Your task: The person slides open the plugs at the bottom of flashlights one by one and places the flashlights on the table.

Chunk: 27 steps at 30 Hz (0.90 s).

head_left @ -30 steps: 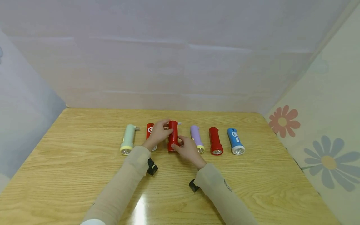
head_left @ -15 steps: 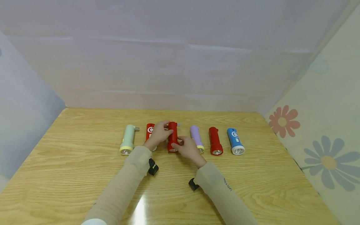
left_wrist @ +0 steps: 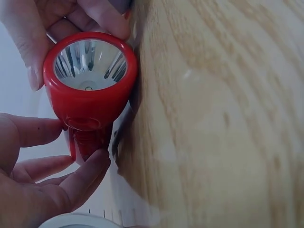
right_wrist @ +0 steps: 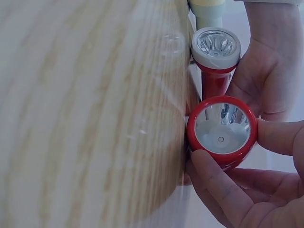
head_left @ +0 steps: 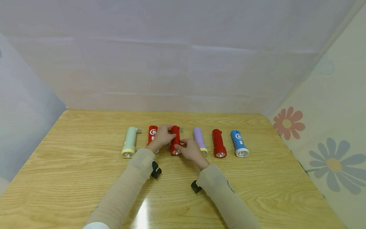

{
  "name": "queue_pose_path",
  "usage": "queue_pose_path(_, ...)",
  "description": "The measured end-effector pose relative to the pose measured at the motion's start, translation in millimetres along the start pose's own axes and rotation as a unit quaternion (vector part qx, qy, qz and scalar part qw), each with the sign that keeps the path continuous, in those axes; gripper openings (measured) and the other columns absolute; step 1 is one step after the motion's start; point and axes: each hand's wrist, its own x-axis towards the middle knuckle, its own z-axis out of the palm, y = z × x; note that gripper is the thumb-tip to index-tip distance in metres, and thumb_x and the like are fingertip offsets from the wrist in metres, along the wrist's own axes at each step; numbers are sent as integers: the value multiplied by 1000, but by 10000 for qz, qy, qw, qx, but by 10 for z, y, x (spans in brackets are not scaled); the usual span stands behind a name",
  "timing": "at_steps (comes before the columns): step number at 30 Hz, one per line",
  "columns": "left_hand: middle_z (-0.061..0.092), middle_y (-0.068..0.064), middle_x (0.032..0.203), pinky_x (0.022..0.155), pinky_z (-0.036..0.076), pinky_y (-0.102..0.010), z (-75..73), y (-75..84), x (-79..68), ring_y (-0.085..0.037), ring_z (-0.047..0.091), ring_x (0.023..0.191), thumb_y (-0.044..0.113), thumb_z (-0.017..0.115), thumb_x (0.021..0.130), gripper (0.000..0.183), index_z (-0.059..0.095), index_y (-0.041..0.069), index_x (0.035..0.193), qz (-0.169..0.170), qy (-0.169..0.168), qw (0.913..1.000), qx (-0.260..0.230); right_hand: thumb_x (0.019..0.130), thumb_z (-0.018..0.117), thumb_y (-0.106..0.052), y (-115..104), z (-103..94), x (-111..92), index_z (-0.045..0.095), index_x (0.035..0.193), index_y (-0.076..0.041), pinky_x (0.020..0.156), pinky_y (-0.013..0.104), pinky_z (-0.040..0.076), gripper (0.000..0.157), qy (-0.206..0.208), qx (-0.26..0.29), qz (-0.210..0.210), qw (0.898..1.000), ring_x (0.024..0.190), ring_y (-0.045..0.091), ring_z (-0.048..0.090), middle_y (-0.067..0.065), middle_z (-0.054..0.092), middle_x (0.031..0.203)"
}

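Observation:
Both hands are on a red flashlight (head_left: 175, 141) in the middle of the row, its lens end towards the person. My left hand (head_left: 162, 138) holds its back part near the plug prongs (head_left: 181, 129), thumb on top. The thumb and fingers of my right hand (head_left: 192, 151) pinch the lens end. In the left wrist view the red rim (left_wrist: 88, 90) lies close to the tabletop, with the left fingers around the handle behind it. A red flashlight with a white rim (right_wrist: 216, 59) lies just left of it, partly behind the left hand.
At the far left of the row is a light green flashlight (head_left: 130, 141). To the right lie a purple flashlight (head_left: 199, 138), another red flashlight (head_left: 219, 143) and a blue one (head_left: 239, 143), all on the wooden table (head_left: 257, 190). A pale wall (head_left: 177, 70) stands behind.
The back end of the held flashlight has come down slightly towards the table and its lens shows more. Both hands keep their hold; the other flashlights stay in place.

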Motion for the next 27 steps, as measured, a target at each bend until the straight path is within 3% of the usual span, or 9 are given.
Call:
queue_pose_path(9,59,-21,115,80,51,-34,17,11,-6,-29,58,101,5,59,87,45,48,-6,129,-91,11,9999,124,90,60,-19,16,-9,10,58,118,7,54,24,49,39,35,-55,-23,10000,62,20,64,17,67,96)
queue_pose_path(18,54,-23,122,83,49,-37,20,44,-38,-32,54,110,6,60,87,46,47,-6,130,-74,17,9995,294,88,62,-20,34,-31,-22,65,107,6,73,35,49,33,481,-854,-534,9938,89,25,61,16,66,102)
queue_pose_path(27,54,-20,124,86,48,-40,6,48,-76,-32,53,113,11,59,87,42,52,-3,126,-2,186,9992,365,86,63,-19,11,-63,-101,63,109,8,72,37,52,35,722,-998,-829,9889,86,27,64,18,66,100)
